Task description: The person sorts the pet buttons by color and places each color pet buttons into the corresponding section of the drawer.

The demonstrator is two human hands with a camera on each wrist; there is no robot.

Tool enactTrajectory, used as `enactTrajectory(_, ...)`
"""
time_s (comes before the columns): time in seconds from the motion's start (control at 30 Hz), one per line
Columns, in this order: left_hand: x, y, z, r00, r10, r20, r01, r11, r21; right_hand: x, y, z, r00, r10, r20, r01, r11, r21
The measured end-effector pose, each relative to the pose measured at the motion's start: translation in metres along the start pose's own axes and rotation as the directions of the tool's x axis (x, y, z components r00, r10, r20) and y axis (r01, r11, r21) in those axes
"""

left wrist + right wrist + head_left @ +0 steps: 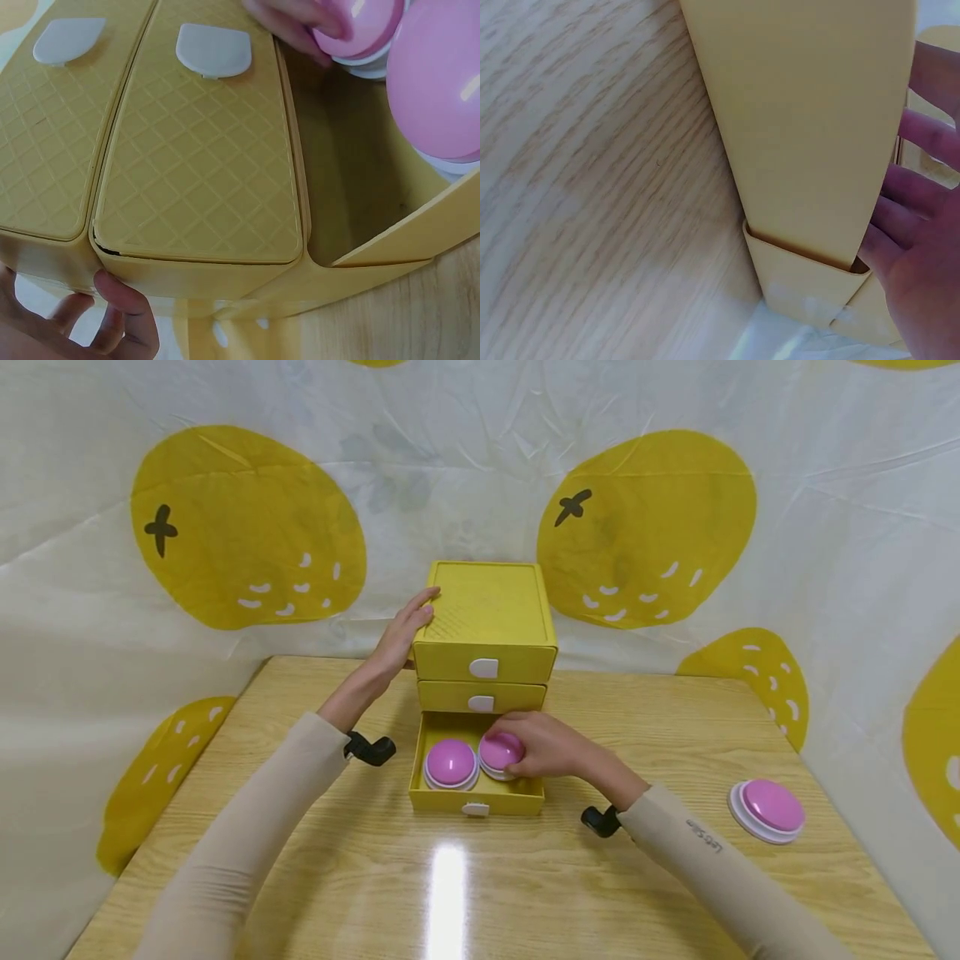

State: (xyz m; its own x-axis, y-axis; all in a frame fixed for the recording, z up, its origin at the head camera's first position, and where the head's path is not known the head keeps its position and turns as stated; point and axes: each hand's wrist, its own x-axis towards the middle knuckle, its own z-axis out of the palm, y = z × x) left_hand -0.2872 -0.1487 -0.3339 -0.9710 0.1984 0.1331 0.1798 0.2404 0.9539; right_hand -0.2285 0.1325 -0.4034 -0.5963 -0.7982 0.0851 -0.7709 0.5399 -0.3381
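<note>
A yellow chest of drawers (487,602) stands on the table, its bottom drawer (429,800) pulled out. My left hand (401,639) rests against the chest's left side, fingertips at the top edge; in the left wrist view its fingers (124,296) touch the side wall. Inside the drawer, my right hand (543,745) grips a pink buzzer button (501,750) with a white base, which sits slightly tilted. Beside it on the left lies another pink buzzer button (451,762). The right wrist view shows the right hand (922,217) over the drawer's side wall, the button hidden there.
A third pink buzzer button (772,808) lies at the right of the wooden table (352,877). The upper two drawers, with white tabs (483,668), are closed. A white cloth with yellow fruit shapes (450,460) hangs behind and at the sides.
</note>
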Motion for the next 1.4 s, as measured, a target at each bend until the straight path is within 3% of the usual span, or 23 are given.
enactTrajectory(0.43, 0.0, 0.002, 0.0, 1.0, -0.017, 0.012, 0.017, 1.0, -0.001, 0.005, 0.0, 0.005, 0.999, 0.039, 0.005, -0.038, 0.995, -0.096)
enactTrajectory(0.83, 0.002, -0.001, 0.0, 1.0, 0.012, 0.007, -0.012, 1.0, 0.007, 0.007, 0.0, 0.009, 0.994, 0.04, -0.105, -0.057, 0.985, -0.164)
enactTrajectory(1.4, 0.002, -0.002, -0.001, 0.999, 0.041, 0.01, -0.041, 0.999, 0.027, 0.005, -0.002, 0.011, 0.988, 0.052, -0.148, -0.074, 0.987, -0.144)
